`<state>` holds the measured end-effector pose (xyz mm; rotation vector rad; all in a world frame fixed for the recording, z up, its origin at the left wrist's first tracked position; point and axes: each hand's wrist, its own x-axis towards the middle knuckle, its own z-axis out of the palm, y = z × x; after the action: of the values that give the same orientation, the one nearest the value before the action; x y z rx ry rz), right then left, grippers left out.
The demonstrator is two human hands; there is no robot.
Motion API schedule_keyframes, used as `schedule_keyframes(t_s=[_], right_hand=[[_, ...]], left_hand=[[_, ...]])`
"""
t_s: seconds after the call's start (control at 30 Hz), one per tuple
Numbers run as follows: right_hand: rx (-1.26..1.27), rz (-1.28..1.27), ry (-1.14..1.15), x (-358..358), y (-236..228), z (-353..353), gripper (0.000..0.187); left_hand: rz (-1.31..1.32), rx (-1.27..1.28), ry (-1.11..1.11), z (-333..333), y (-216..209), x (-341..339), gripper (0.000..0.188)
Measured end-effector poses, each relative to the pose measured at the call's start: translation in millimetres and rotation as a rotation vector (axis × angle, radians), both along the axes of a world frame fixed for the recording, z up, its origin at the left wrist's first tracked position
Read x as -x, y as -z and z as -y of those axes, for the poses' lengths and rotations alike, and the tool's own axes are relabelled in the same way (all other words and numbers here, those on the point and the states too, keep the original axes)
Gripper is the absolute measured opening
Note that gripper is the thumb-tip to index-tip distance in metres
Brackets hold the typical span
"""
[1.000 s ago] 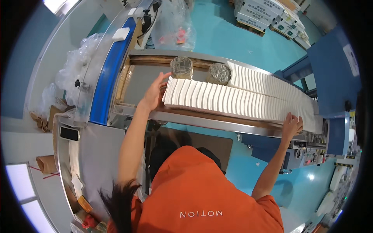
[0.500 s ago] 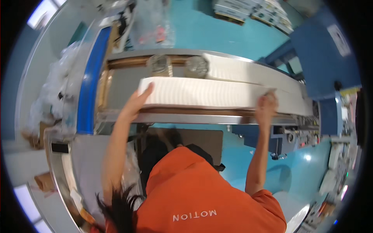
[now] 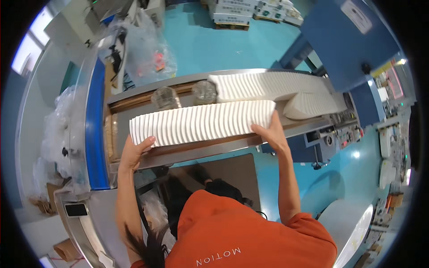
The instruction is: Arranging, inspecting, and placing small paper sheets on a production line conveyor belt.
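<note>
Between my two hands I hold a long row of white, ridged pieces [image 3: 203, 123], packed tightly face to face; their exact kind I cannot make out. My left hand [image 3: 134, 151] grips its left end, thumb on the near side. At the right end, my right hand [image 3: 272, 133] clasps the row, thumb in front. The row lies over the near side of a long metal-edged trough [image 3: 214, 147]. A second white row [image 3: 268, 85] lies along the far side. To the right of my right hand, another white row [image 3: 315, 105] slants at its left end.
Two round weights [image 3: 165, 98] wrapped in clear film stand in the trough behind the held row. A blue strip [image 3: 94, 129] borders the trough's left end. Blue machinery [image 3: 348, 40] rises at the far right. Clear plastic bags [image 3: 145, 51] hang beyond the trough.
The right hand has moved left, and a shorter held section has come apart from the row at right. Both hands and that section have shifted nearer and left; the view has turned slightly.
</note>
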<state>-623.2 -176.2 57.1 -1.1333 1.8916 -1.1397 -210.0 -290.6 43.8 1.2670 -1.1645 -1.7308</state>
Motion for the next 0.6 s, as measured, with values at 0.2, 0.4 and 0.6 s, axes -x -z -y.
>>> schedule_keyframes(t_s=[0.2, 0.4, 0.6], right_hand=[[0.093, -0.372, -0.318, -116, -17, 42, 0.098], [-0.001, -0.062, -1.065, -360, -15, 84, 0.105], [-0.031, -0.143, -2.185, -646, 116, 26, 0.125]], left_hand=[[-0.023, 0.091, -0.423, -111, -22, -145, 0.062], [0.112, 0.010, -1.156, -353, -7, -224, 0.070], [0.167, -0.123, -1.985, -523, 41, -108, 0.062]])
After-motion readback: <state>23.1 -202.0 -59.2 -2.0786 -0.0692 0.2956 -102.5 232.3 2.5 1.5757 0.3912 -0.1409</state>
